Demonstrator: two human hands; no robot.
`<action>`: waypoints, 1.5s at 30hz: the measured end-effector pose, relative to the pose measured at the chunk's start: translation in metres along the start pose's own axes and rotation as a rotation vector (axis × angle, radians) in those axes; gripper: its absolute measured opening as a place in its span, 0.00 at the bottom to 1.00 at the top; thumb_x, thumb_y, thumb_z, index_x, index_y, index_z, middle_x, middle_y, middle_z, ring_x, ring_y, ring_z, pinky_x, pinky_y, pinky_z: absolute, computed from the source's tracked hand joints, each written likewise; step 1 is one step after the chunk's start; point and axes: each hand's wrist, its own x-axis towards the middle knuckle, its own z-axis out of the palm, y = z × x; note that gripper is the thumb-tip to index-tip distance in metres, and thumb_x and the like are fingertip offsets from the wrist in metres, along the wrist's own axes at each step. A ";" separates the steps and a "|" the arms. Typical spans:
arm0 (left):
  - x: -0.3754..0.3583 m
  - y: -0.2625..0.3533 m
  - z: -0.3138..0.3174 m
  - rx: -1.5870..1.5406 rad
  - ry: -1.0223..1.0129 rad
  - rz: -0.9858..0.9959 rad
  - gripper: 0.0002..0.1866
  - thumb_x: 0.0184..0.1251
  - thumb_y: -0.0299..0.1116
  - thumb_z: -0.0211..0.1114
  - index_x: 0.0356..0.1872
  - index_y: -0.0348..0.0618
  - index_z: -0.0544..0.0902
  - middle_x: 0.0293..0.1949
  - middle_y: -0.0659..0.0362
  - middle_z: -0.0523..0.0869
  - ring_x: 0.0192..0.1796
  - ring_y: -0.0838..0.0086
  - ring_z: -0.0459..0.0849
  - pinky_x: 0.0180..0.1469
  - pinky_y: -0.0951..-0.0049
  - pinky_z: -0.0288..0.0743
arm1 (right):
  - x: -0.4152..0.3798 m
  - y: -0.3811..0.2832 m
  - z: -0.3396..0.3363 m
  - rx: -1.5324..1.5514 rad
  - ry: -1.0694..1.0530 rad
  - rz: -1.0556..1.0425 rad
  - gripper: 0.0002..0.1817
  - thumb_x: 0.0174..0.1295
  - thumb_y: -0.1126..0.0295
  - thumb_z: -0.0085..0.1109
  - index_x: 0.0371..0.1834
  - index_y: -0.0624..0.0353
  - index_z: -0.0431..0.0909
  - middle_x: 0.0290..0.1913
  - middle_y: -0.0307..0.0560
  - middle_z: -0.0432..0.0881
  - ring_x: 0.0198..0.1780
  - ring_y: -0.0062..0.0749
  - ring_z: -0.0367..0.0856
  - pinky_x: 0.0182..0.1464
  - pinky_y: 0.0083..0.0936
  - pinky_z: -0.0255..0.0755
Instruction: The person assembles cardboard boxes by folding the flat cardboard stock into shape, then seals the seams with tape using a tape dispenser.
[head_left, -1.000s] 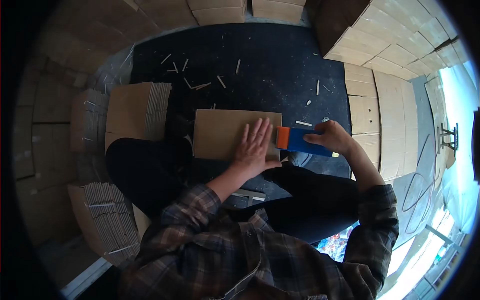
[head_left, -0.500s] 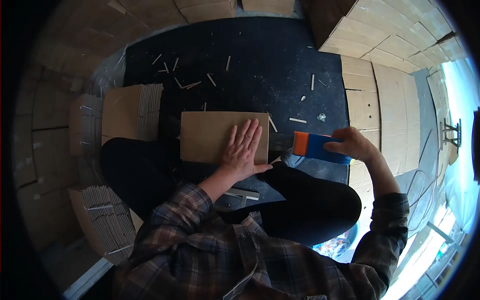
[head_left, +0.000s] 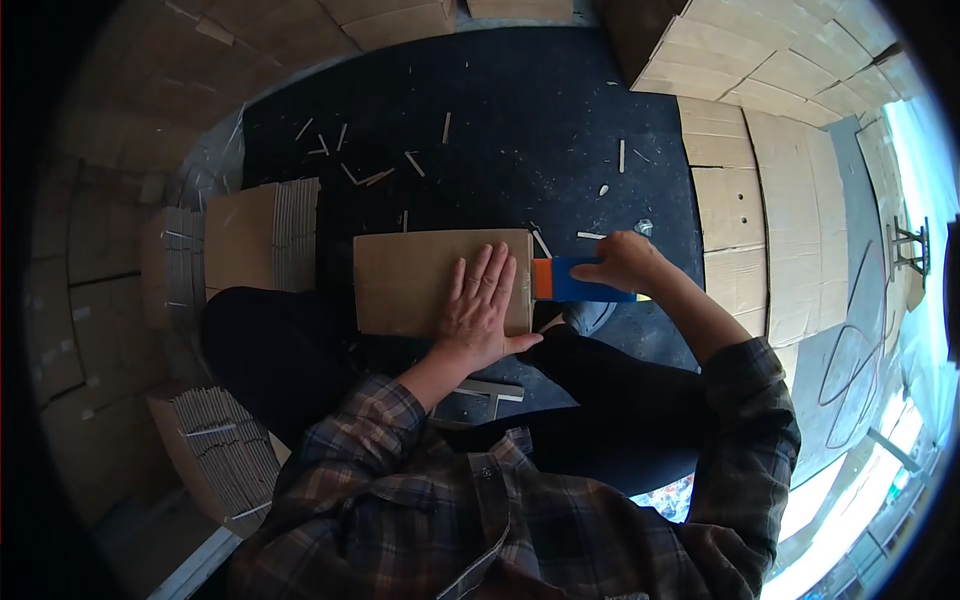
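Observation:
My left hand (head_left: pixel 478 308) lies flat with fingers spread on the right part of a closed cardboard box (head_left: pixel 400 280) between my legs. My right hand (head_left: pixel 622 266) grips a blue tool with an orange end (head_left: pixel 590 280). The tool's orange end is at the right side of the box, close against it. Whether it touches the cardboard is hard to tell. Part of the tool is hidden under my right fingers.
Bundled flat cardboard (head_left: pixel 262 235) stands at the left, with another bundle (head_left: pixel 225 450) below it. Small strips are scattered over the dark floor mat (head_left: pixel 520 110). Flattened cardboard (head_left: pixel 795 220) lies at the right. A metal piece (head_left: pixel 490 390) lies near my legs.
My right hand has moved left with the blue and orange tool, bringing its orange end to the box's right side. My left hand still rests on the box.

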 end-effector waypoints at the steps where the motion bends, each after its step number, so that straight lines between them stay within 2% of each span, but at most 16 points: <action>1: 0.000 0.000 0.000 -0.002 0.006 0.005 0.63 0.49 0.74 0.61 0.75 0.33 0.49 0.78 0.48 0.45 0.80 0.59 0.38 0.77 0.50 0.29 | 0.001 -0.005 -0.006 -0.053 -0.026 0.006 0.30 0.57 0.40 0.59 0.38 0.61 0.86 0.35 0.55 0.85 0.37 0.39 0.86 0.42 0.31 0.80; 8: 0.000 0.001 -0.004 -0.045 0.032 0.009 0.61 0.50 0.72 0.61 0.74 0.33 0.52 0.78 0.48 0.45 0.80 0.60 0.38 0.77 0.49 0.29 | 0.009 -0.065 0.019 -0.309 0.040 -0.007 0.23 0.55 0.53 0.64 0.51 0.53 0.84 0.52 0.47 0.85 0.54 0.42 0.84 0.50 0.33 0.77; 11: 0.001 0.002 -0.009 -0.029 0.003 -0.005 0.61 0.51 0.72 0.61 0.74 0.33 0.52 0.78 0.48 0.45 0.80 0.60 0.38 0.77 0.49 0.28 | 0.041 -0.076 0.055 -0.430 0.019 0.040 0.24 0.53 0.52 0.67 0.52 0.51 0.83 0.54 0.45 0.84 0.56 0.40 0.83 0.53 0.43 0.75; 12: 0.000 0.003 -0.008 -0.038 0.017 -0.007 0.60 0.51 0.73 0.60 0.74 0.34 0.52 0.77 0.48 0.45 0.80 0.60 0.37 0.77 0.49 0.28 | 0.040 -0.076 0.059 -0.457 0.104 0.031 0.15 0.62 0.61 0.56 0.48 0.50 0.85 0.50 0.46 0.86 0.52 0.40 0.85 0.48 0.38 0.77; 14: 0.000 0.002 -0.011 -0.025 0.000 -0.006 0.60 0.51 0.73 0.60 0.74 0.35 0.52 0.77 0.49 0.45 0.80 0.60 0.38 0.77 0.49 0.28 | 0.054 -0.072 0.072 -0.450 0.168 0.060 0.15 0.63 0.62 0.54 0.48 0.50 0.85 0.50 0.45 0.86 0.53 0.40 0.85 0.49 0.39 0.76; 17: -0.001 0.003 -0.012 -0.025 0.029 0.004 0.60 0.51 0.73 0.60 0.75 0.36 0.52 0.78 0.49 0.45 0.80 0.61 0.38 0.77 0.49 0.28 | 0.059 -0.064 0.079 -0.416 0.190 0.066 0.16 0.65 0.60 0.52 0.49 0.50 0.85 0.49 0.45 0.86 0.53 0.40 0.84 0.48 0.38 0.76; 20: -0.003 0.000 -0.007 -0.051 0.067 0.022 0.61 0.51 0.73 0.60 0.75 0.35 0.51 0.78 0.50 0.44 0.80 0.61 0.38 0.77 0.49 0.28 | 0.066 -0.038 0.079 -0.302 0.210 0.054 0.17 0.66 0.55 0.50 0.48 0.47 0.85 0.52 0.52 0.84 0.52 0.45 0.84 0.51 0.46 0.77; 21: -0.003 0.000 -0.005 -0.080 0.078 0.029 0.62 0.50 0.72 0.62 0.74 0.34 0.50 0.78 0.48 0.44 0.80 0.60 0.38 0.77 0.49 0.28 | 0.051 -0.044 0.064 -0.326 0.180 0.075 0.21 0.67 0.47 0.48 0.51 0.45 0.83 0.55 0.53 0.82 0.54 0.46 0.83 0.54 0.47 0.76; 26: -0.006 0.001 -0.016 -0.088 0.005 0.018 0.64 0.50 0.74 0.60 0.75 0.34 0.45 0.78 0.51 0.40 0.80 0.61 0.34 0.77 0.50 0.25 | -0.053 -0.074 0.023 -0.393 0.075 -0.165 0.28 0.66 0.41 0.46 0.52 0.52 0.81 0.50 0.52 0.84 0.53 0.47 0.83 0.51 0.42 0.77; 31: -0.014 -0.017 -0.015 -0.092 -0.018 0.067 0.61 0.52 0.71 0.61 0.76 0.37 0.45 0.79 0.53 0.40 0.80 0.62 0.35 0.77 0.48 0.28 | -0.047 -0.084 0.048 -0.403 -0.018 -0.067 0.26 0.64 0.38 0.44 0.59 0.34 0.76 0.55 0.47 0.82 0.58 0.48 0.80 0.54 0.50 0.75; 33: -0.025 -0.043 -0.013 0.014 0.048 -0.049 0.56 0.58 0.66 0.60 0.76 0.39 0.46 0.78 0.52 0.42 0.80 0.62 0.38 0.77 0.47 0.30 | -0.059 -0.090 0.043 -0.398 -0.048 -0.122 0.22 0.66 0.43 0.44 0.60 0.28 0.74 0.56 0.43 0.81 0.59 0.46 0.80 0.53 0.52 0.75; 37: -0.054 -0.099 -0.034 -0.018 0.151 -0.594 0.50 0.64 0.58 0.60 0.76 0.39 0.46 0.78 0.50 0.43 0.80 0.60 0.42 0.76 0.45 0.38 | -0.049 -0.085 0.050 -0.419 -0.044 -0.153 0.18 0.69 0.47 0.42 0.60 0.24 0.74 0.59 0.39 0.79 0.60 0.44 0.79 0.52 0.50 0.76; 41: -0.053 -0.105 -0.043 -0.130 0.160 -0.693 0.48 0.66 0.54 0.61 0.76 0.38 0.46 0.78 0.47 0.45 0.79 0.58 0.45 0.76 0.50 0.46 | -0.042 -0.089 0.052 -0.484 -0.049 -0.180 0.18 0.71 0.48 0.41 0.61 0.24 0.73 0.60 0.39 0.78 0.60 0.43 0.79 0.52 0.48 0.77; 43: -0.054 -0.124 -0.032 -0.700 0.248 -0.941 0.48 0.66 0.49 0.64 0.75 0.36 0.47 0.75 0.42 0.54 0.76 0.53 0.56 0.73 0.57 0.57 | -0.041 -0.085 0.052 -0.517 -0.073 -0.174 0.18 0.71 0.48 0.41 0.61 0.23 0.72 0.61 0.38 0.77 0.60 0.42 0.79 0.52 0.48 0.77; 44: -0.056 -0.144 -0.011 -0.851 0.241 -0.973 0.47 0.62 0.47 0.68 0.73 0.33 0.52 0.69 0.41 0.66 0.68 0.52 0.69 0.67 0.61 0.66 | -0.038 -0.083 0.056 -0.462 -0.064 -0.138 0.18 0.70 0.47 0.42 0.61 0.24 0.73 0.60 0.39 0.78 0.59 0.42 0.80 0.52 0.48 0.77; 45: -0.059 -0.144 -0.015 -0.845 0.244 -0.982 0.47 0.62 0.47 0.68 0.73 0.33 0.52 0.69 0.41 0.66 0.68 0.52 0.69 0.67 0.61 0.66 | -0.039 -0.088 0.053 -0.409 -0.049 -0.106 0.18 0.69 0.47 0.44 0.60 0.26 0.75 0.59 0.39 0.79 0.59 0.41 0.80 0.53 0.48 0.77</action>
